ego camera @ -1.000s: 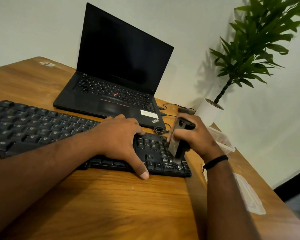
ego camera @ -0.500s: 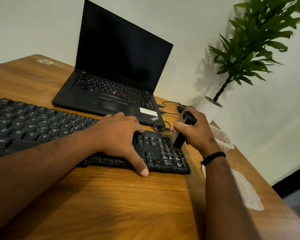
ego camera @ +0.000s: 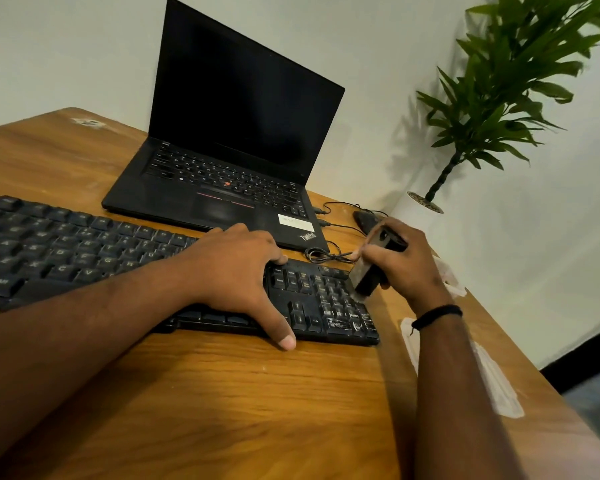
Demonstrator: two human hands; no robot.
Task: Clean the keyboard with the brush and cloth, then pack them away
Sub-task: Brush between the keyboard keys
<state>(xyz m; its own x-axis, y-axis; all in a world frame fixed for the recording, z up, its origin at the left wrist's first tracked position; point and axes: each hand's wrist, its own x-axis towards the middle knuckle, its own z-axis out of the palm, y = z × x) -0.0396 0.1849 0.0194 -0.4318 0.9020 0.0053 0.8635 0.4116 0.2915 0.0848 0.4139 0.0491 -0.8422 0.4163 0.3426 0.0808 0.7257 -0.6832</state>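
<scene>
A brown wooden worktop [ego camera: 222, 393] meets pale walls. The black full-size keyboard [ego camera: 66, 251], 1 of 2 keyboards counting the open black laptop [ego camera: 222, 161], runs off the left edge. The left hand [ego camera: 236, 271] rests flat on it; the right hand [ego camera: 400, 265] grips a grey block brush [ego camera: 368, 271], bristles blurred on the number keys.

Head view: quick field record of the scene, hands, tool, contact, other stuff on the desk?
surface: wooden desk
left hand: spread flat on the keyboard, steadying it
right hand: grips the brush
brush contact: bristles down on the keyboard's right-end keys
behind keyboard: open laptop, screen dark
right of laptop: cables, potted plant
right desk edge: clear plastic container, partly hidden by the right arm
cloth: not identifiable
</scene>
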